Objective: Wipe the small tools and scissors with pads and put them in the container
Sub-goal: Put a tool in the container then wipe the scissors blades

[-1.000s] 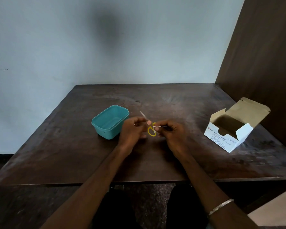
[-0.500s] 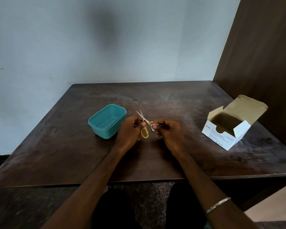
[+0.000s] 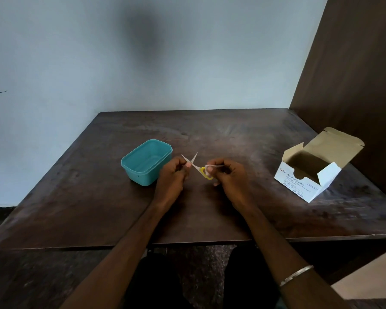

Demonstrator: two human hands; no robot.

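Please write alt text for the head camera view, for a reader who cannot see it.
Two hands hold small yellow-handled scissors, blades open, above a dark wooden table. A teal container stands beside the left hand; an open alcohol swab box sits right of the right hand.

The scissors [image 3: 197,167] were small, with yellow loop handles and thin pale blades, and were held just above the table at the centre of the frame. The blades were spread apart in a V, tips pointing up and away, while the handles pointed lower right. The left blade was pinched near the pivot, and the handles were partly hidden. A white pad [image 3: 211,168] was seen wrapped about the handle end, just right of the scissors. The container [image 3: 146,162], a teal, lidless, rounded rectangular tub, stood upright left of centre, near the scissors but apart from them.
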